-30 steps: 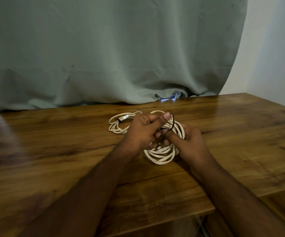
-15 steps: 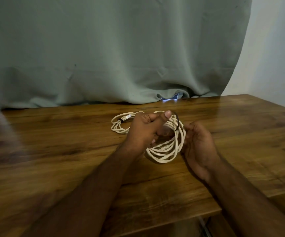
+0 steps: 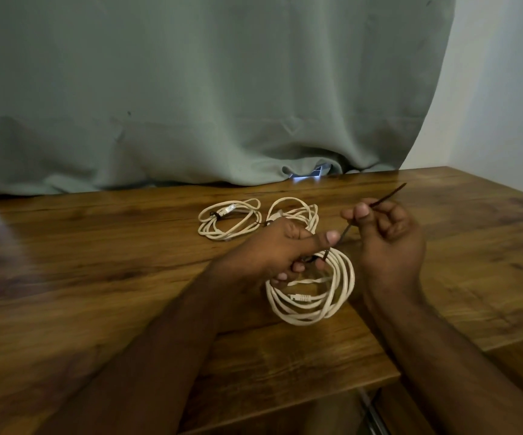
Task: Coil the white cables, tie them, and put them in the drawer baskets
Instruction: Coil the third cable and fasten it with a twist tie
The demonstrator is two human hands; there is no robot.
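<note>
So the head view was the only one, and the big change was the dark thin tie strip (image 3: pixel 376 204): half a second earlier it was still curled in a loop over the top of the bundle, and now the right hand (image 3: pixel 385 233) had pulled it out straight, pinching it between thumb and forefinger with the free end poking up and away toward the right. The left hand (image 3: pixel 272 249) gripped the near coil of white cable (image 3: pixel 312 293) at its top, fingers curled round the strands and thumb pressing where the tie wrapped it, with the coil hanging down against the brown wooden tabletop (image 3: pixel 97 277). My read was the tie was getting cinched, so this coil was nearly done but not yet stowed.

Counts: three white cable coils in all. One in hand, one small tied coil of white cable (image 3: pixel 228 219) lying flat further back to the left, and a third white coil (image 3: pixel 297 211) just behind the left hand, partly hidden. One tie being pulled, plus dark ties on the far coils. No drawer baskets showed, only a grey-green curtain (image 3: pixel 191 89) behind.
</note>
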